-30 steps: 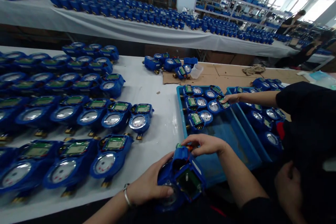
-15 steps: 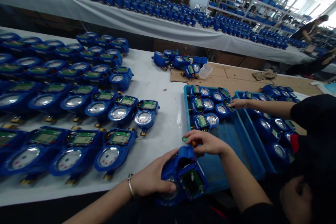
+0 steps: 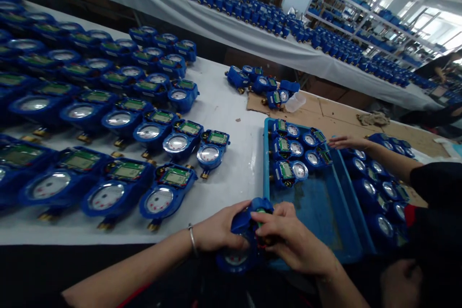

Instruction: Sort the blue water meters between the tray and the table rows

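Hands grip one blue water meter [image 3: 245, 240] at the near table edge, just left of a blue tray [image 3: 317, 211]. The left hand [image 3: 220, 231] wraps its side. The right hand [image 3: 288, 238] curls over its top. Another person's hand [image 3: 342, 142] reaches over more meters [image 3: 296, 151] in the tray.

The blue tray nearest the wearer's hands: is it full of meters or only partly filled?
Partly filled: meters crowd the blue tray's far end; its near floor is bare.
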Demonstrator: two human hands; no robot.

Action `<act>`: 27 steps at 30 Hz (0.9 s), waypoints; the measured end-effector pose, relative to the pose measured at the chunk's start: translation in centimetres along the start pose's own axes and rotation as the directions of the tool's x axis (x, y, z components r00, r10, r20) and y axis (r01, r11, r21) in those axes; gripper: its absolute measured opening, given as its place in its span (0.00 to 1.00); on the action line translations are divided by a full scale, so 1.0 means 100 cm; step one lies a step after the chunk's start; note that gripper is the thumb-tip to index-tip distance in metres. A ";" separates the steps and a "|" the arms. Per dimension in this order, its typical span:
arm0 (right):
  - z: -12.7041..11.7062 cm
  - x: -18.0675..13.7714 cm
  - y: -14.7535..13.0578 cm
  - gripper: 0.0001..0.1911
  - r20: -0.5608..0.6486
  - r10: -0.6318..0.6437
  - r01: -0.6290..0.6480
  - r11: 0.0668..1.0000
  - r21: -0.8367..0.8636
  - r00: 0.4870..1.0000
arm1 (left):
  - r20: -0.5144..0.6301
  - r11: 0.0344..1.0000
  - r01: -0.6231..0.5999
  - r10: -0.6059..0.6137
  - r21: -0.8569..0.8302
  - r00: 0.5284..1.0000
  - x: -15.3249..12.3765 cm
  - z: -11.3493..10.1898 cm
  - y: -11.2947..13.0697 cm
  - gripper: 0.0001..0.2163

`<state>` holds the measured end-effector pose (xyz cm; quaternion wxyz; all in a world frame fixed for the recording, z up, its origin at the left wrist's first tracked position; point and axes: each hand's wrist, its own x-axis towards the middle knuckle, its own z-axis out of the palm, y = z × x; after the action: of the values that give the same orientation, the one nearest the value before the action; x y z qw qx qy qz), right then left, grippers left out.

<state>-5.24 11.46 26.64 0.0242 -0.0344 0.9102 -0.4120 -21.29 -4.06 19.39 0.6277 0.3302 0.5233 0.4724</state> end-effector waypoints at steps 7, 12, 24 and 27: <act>-0.005 0.012 -0.001 0.20 -0.036 -0.035 0.025 0.973 -0.230 0.999 | 0.021 0.998 -0.063 0.063 -0.027 0.998 -0.003 -0.005 -0.002 0.39; 0.013 0.020 -0.004 0.15 -0.081 -0.240 0.177 0.869 -0.462 0.967 | -0.024 0.999 0.007 -0.008 -0.045 1.000 -0.003 -0.007 -0.013 0.38; 0.051 -0.001 -0.004 0.20 -0.597 0.234 -0.289 0.957 0.004 0.768 | 0.090 0.969 0.001 0.022 -0.247 0.996 0.003 -0.010 -0.013 0.36; 0.055 0.003 -0.006 0.18 -0.607 0.446 -0.440 0.882 0.170 0.658 | 0.097 0.973 0.032 -0.010 -0.228 0.995 0.004 -0.007 -0.011 0.37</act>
<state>-5.08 6.92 23.41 -0.1819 0.3279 0.8436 -0.3844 -21.74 -4.15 18.13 0.6907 0.2725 0.4382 0.5066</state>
